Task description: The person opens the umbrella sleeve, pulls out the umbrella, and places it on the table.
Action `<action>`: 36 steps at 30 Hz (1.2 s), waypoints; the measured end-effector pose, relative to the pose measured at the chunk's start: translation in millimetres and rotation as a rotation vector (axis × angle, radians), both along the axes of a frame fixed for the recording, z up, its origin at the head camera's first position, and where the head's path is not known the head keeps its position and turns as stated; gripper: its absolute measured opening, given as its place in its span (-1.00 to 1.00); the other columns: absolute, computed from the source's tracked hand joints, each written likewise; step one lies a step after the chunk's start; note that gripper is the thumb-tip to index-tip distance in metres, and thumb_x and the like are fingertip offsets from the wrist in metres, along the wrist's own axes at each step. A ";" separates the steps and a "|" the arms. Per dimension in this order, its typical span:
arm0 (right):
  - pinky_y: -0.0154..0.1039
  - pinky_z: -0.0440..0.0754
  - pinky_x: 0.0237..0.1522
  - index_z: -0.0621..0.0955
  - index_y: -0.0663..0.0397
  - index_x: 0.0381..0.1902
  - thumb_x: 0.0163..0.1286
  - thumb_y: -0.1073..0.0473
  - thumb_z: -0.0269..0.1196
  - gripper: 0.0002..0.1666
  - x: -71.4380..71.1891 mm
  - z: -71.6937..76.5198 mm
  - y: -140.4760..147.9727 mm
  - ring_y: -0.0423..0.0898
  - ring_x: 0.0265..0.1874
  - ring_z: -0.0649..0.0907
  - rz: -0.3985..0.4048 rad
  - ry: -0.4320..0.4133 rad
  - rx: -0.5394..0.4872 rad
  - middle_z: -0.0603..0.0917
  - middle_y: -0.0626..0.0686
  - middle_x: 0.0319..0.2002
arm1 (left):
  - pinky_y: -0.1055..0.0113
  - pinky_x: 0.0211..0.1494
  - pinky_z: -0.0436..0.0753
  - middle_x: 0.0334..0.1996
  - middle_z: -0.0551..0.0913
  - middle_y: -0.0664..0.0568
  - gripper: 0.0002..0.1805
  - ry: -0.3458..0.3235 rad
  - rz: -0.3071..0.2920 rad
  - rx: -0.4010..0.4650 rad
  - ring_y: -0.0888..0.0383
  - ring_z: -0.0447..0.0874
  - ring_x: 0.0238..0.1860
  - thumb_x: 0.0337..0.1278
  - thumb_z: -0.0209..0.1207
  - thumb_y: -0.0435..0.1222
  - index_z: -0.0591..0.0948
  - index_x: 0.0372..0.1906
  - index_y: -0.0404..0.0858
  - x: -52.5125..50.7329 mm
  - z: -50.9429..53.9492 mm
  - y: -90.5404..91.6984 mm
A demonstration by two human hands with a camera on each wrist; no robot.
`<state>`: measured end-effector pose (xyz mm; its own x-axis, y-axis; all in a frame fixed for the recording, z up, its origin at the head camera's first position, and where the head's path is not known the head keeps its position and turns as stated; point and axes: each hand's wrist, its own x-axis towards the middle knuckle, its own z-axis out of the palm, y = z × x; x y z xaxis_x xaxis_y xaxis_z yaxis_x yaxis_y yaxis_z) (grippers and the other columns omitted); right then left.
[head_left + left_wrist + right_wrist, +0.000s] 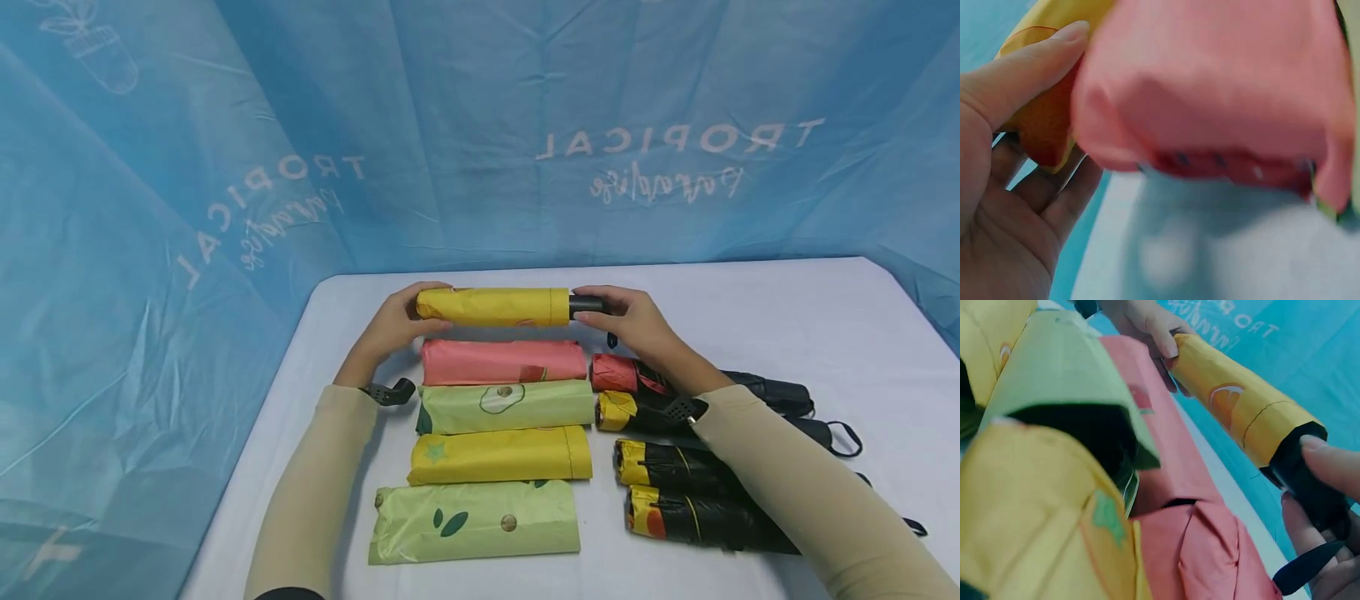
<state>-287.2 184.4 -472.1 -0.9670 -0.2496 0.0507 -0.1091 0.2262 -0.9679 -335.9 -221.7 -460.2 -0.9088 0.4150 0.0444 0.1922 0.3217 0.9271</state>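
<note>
A folding umbrella in a yellow sleeve (495, 307) lies crosswise at the far end of the row, its black handle (587, 306) sticking out on the right. My left hand (393, 325) grips the sleeve's left end between thumb and fingers. On the other side, my right hand (633, 321) pinches the black handle. An orange-slice print shows on the yellow sleeve (1241, 394) in the right wrist view. Nearest to both hands is a pink sleeve (495, 363), just in front of the yellow one. How far the umbrella sits inside its sleeve is hidden.
Nearer me lie a green avocado-print sleeve (465, 408), a yellow sleeve (495, 457) and another green sleeve (480, 525). At right, several folded black umbrellas (712, 517) with coloured ends lie partly under my right forearm. A blue curtain (480, 208) hangs behind the white table (810, 308).
</note>
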 end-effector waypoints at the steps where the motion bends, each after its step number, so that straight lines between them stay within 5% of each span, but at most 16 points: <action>1: -0.14 0.61 -0.20 0.58 -0.05 0.36 0.39 -0.04 0.42 -0.37 0.3 0.9 0.2 -0.02 0.02 0.64 -0.004 -0.013 -0.026 0.67 0.08 0.15 | 0.24 0.11 0.65 0.25 0.52 -0.02 -0.31 -0.002 -0.002 0.024 -0.01 0.55 0.12 0.13 0.49 -0.27 0.52 0.38 -0.07 1.2 3.2 0.9; 8: -0.05 0.64 0.15 0.56 0.04 0.37 0.39 0.09 0.42 -0.38 1.2 8.4 1.4 -0.03 0.07 0.65 -0.026 -0.078 -0.207 0.64 0.10 0.13 | 0.25 0.06 0.71 0.27 0.45 -0.12 -0.33 -0.034 -0.035 0.208 -0.09 0.56 0.16 0.18 0.44 -0.38 0.51 0.40 -0.09 4.1 12.1 7.7; 18: -0.17 0.64 -0.17 0.60 0.12 0.31 0.34 0.16 0.46 -0.40 1.8 25.2 7.4 -0.04 -0.02 0.68 -0.023 -0.051 -0.169 0.70 0.03 0.05 | 0.25 0.01 0.71 0.24 0.49 -0.16 -0.37 -0.060 -0.067 0.245 -0.07 0.58 0.06 0.15 0.45 -0.40 0.57 0.35 -0.17 8.8 23.9 18.7; 36: -0.18 0.56 -0.21 0.64 0.07 0.29 0.32 0.15 0.48 -0.41 6.5 36.4 23.6 -0.03 0.00 0.64 -0.036 -0.047 -0.144 0.70 0.02 0.08 | 0.12 0.02 0.71 0.22 0.52 -0.15 -0.44 -0.065 -0.063 0.271 -0.04 0.59 0.00 0.15 0.46 -0.37 0.62 0.28 -0.18 9.8 30.5 24.6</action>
